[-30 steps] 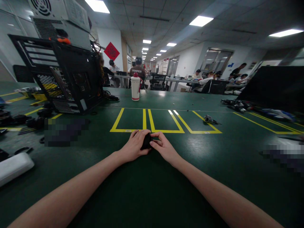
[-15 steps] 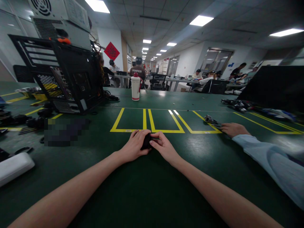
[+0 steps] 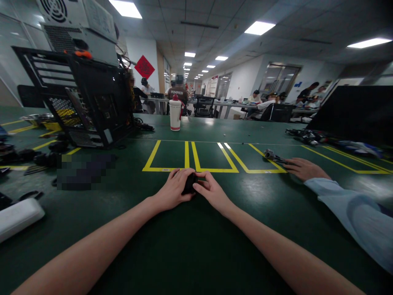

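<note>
Since the picture from a second ago, a co-worker's hand [image 3: 307, 170] in a loose light-blue cloth sleeve [image 3: 346, 209] has come in from our right, reaching to the thin end of a grey, metallic-looking tool [image 3: 269, 154]; we cannot tell whether the fingers touch it. Our own hands have hardly moved.

Between them sits a small, dark, rounded object [image 3: 189, 183], on or just above the green tabletop [image 3: 196, 237], well in from the far edge and just on our side of the yellow tape outlines [image 3: 215, 169]. Our left hand [image 3: 173, 190] is curled around its left side, thumb on the near side; our right hand [image 3: 213, 192] is closed lightly on its right, thumb and bent fingers against it.

We judge it light and fairly stiff, perhaps smooth enough to slip under a loose fingertip. Opposite sides look the best hold: the left palm steadying it, the right thumb and forefinger doing the finer work. Any delicate part would call for a gentle squeeze.

Our fingers hide most of its outline, its underside and whatever detail it has, and its dark surface shows little shape. The tabletop's near edge and our elbows are cut off below.
</note>
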